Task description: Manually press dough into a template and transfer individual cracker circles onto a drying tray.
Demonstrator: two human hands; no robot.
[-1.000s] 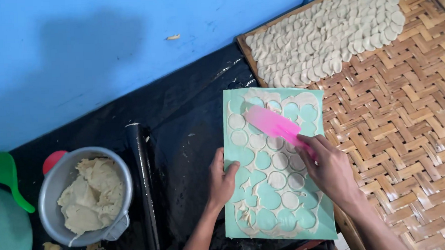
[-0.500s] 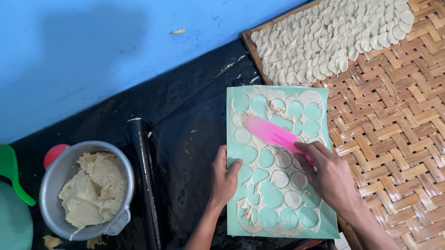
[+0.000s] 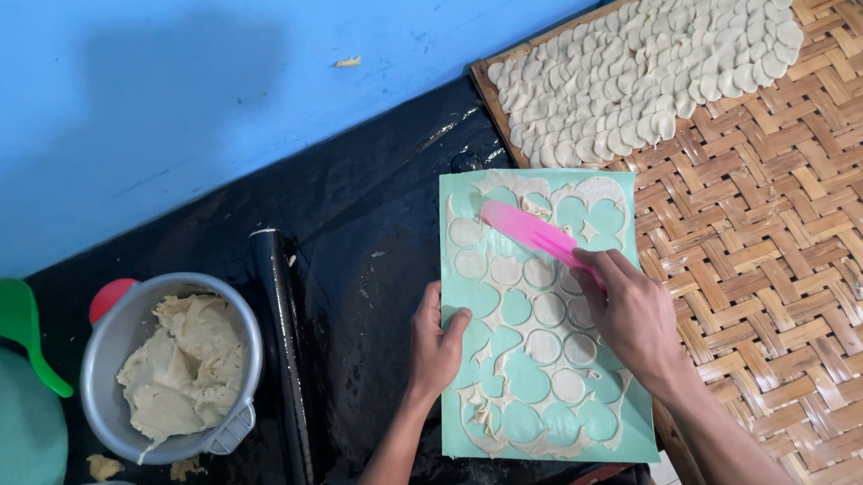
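Note:
A green cutting mat (image 3: 473,294) lies on black plastic, covered with thin dough cut into round discs (image 3: 549,310) and leftover scraps. My right hand (image 3: 634,316) grips a pink flat scraper (image 3: 528,230), its blade lying on the mat's upper left part among the discs. My left hand (image 3: 436,344) presses flat on the mat's left edge, fingers apart, holding nothing.
A woven bamboo tray (image 3: 780,218) at the right carries several rows of dough discs (image 3: 637,69). A black rolling pin (image 3: 286,356) lies left of the mat. A metal bowl of dough (image 3: 170,365), a green spoon (image 3: 18,328) and a blue wall (image 3: 201,78) are at the left.
The pink scraper has slid up and left across the mat with my right hand. My left hand stays on the mat's left edge.

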